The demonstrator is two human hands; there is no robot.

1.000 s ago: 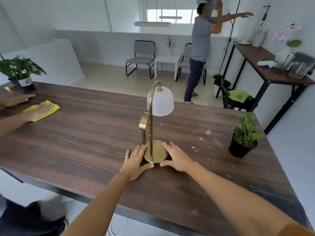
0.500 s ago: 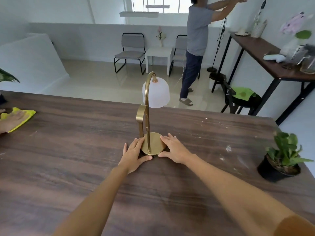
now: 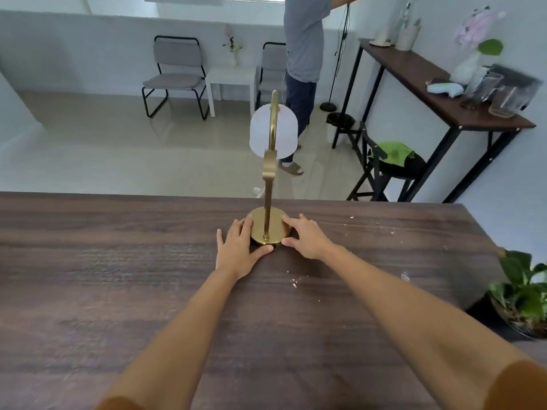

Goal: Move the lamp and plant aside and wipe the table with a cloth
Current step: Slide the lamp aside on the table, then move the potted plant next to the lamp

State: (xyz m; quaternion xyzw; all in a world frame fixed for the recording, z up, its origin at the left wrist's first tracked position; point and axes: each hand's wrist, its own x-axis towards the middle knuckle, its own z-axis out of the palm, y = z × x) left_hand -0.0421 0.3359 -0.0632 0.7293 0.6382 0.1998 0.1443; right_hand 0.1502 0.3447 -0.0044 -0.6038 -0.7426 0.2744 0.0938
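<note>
A brass lamp (image 3: 268, 223) with a white dome shade stands upright near the far edge of the dark wooden table (image 3: 118, 291). My left hand (image 3: 238, 250) presses against the left side of its round base, thumb curled round the front. My right hand (image 3: 306, 236) cups the right side of the base, fingers spread. A potted plant (image 3: 522, 294) in a dark pot sits at the table's right edge, partly cut off. White crumbs (image 3: 294, 282) are scattered to the right of the lamp. No cloth is in view.
Beyond the table a person (image 3: 303, 48) stands on the tiled floor. A black stool (image 3: 393, 164) with a green cloth and a narrow side table (image 3: 438, 93) with glassware stand at the right. Two grey chairs (image 3: 174, 72) line the back wall.
The lamp has slid away from me toward the far edge, both hands staying on its base. The view has shifted right, so the other person's hand and yellow cloth at left have left the frame.
</note>
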